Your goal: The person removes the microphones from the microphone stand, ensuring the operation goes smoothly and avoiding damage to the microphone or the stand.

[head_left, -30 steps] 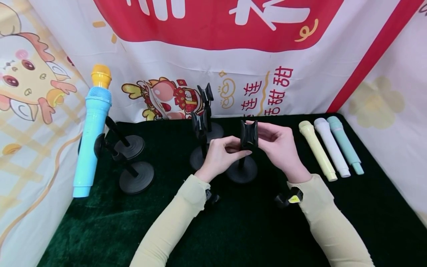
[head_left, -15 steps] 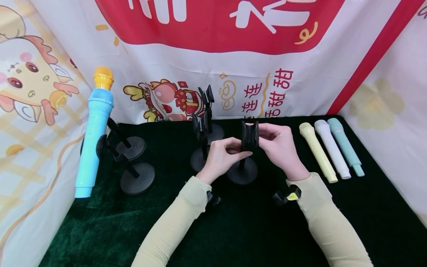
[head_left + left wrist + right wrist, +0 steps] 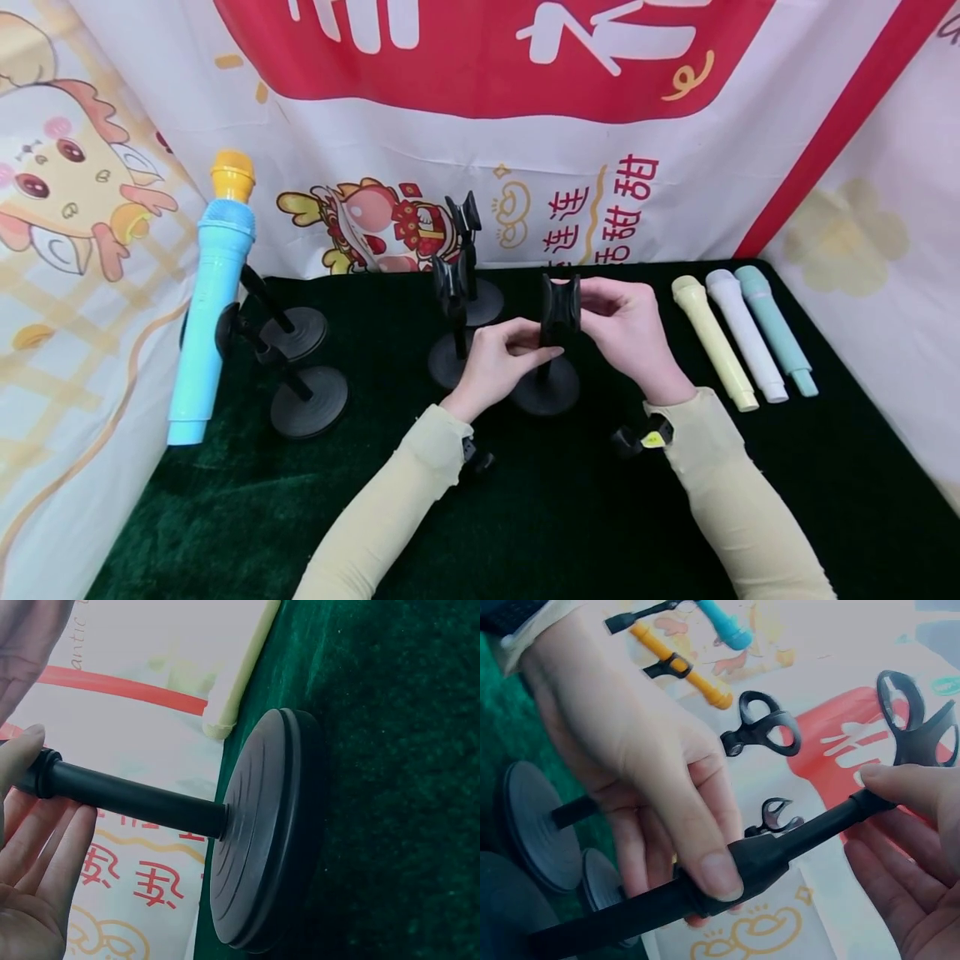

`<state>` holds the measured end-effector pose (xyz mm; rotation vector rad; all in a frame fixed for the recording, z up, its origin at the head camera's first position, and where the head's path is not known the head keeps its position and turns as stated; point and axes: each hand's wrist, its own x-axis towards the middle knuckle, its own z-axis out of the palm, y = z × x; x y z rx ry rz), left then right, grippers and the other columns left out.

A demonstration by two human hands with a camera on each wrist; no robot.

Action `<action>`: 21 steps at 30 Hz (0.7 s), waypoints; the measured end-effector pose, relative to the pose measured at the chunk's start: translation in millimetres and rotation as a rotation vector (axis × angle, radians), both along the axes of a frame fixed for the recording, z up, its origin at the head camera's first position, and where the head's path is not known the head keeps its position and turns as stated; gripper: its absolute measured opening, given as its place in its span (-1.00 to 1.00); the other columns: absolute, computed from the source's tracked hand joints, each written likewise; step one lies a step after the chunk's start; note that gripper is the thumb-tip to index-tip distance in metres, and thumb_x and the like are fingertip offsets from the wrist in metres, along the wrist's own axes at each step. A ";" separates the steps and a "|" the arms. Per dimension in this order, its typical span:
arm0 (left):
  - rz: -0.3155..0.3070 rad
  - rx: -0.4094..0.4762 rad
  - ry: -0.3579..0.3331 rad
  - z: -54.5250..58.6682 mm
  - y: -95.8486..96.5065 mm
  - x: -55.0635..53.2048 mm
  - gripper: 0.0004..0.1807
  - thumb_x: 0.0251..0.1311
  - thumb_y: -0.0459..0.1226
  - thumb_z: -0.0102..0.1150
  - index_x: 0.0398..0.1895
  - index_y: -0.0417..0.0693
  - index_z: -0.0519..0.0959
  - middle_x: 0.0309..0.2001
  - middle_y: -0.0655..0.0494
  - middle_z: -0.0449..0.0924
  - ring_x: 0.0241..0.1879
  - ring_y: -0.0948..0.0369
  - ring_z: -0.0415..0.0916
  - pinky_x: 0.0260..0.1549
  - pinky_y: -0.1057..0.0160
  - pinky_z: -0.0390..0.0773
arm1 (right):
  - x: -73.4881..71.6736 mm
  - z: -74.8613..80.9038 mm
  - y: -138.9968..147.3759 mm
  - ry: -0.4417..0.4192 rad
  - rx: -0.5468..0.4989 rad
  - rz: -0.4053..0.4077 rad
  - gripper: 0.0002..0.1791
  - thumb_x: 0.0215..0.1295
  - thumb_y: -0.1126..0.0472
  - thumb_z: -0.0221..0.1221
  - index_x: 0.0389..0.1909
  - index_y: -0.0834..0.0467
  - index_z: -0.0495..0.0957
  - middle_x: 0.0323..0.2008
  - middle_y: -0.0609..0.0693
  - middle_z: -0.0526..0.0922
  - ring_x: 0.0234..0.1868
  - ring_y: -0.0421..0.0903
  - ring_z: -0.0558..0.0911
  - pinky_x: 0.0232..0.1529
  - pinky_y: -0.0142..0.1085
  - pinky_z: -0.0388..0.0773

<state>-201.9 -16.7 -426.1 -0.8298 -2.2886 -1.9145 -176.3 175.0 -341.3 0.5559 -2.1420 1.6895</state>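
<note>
A black microphone stand (image 3: 561, 304) with a round base stands upright in front of me, its forked clip at the top. My left hand (image 3: 495, 362) pinches the collar partway up its pole, thumb on the near side and fingers behind, as the right wrist view shows. My right hand (image 3: 626, 333) holds the thinner upper rod just below the clip, with the thumb (image 3: 900, 784) laid along it. In the left wrist view the base (image 3: 255, 832) sits on the green cloth. The clip hides some of the right fingertips in the head view.
Two more black stands (image 3: 450, 358) are just left and behind. Farther left, stands hold a blue microphone (image 3: 206, 317) and a yellow microphone (image 3: 232, 175). Cream (image 3: 716, 346), white (image 3: 748, 337) and teal (image 3: 776, 329) microphones lie at right. A printed curtain (image 3: 375, 133) borders the back.
My left hand has shifted slightly down the pole. My right hand stays by the clip, and the stand keeps its place.
</note>
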 end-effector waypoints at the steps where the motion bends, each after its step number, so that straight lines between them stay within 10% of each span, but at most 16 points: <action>1: -0.001 -0.001 0.001 -0.1 -0.3 -0.2 -0.72 0.24 -0.18 0.45 -0.05 -0.10 0.71 -0.13 0.26 0.74 -0.21 0.28 0.72 -0.20 0.26 0.71 | 0.2 -0.3 -0.3 0.009 0.004 -0.002 -0.76 0.21 0.42 0.42 -0.10 0.20 0.78 -0.26 0.02 0.79 -0.28 -0.11 0.76 -0.25 -0.34 0.70; 21: 0.003 0.013 -0.013 -0.8 0.4 -1.0 -0.79 0.20 -0.15 0.48 -0.11 0.10 0.74 -0.18 0.29 0.74 -0.22 0.27 0.72 -0.22 0.24 0.72 | 0.2 -15.8 6.1 -0.078 0.134 0.013 -0.79 0.22 0.40 0.42 -0.12 0.21 0.77 -0.22 0.01 0.79 -0.23 -0.13 0.74 -0.23 -0.37 0.68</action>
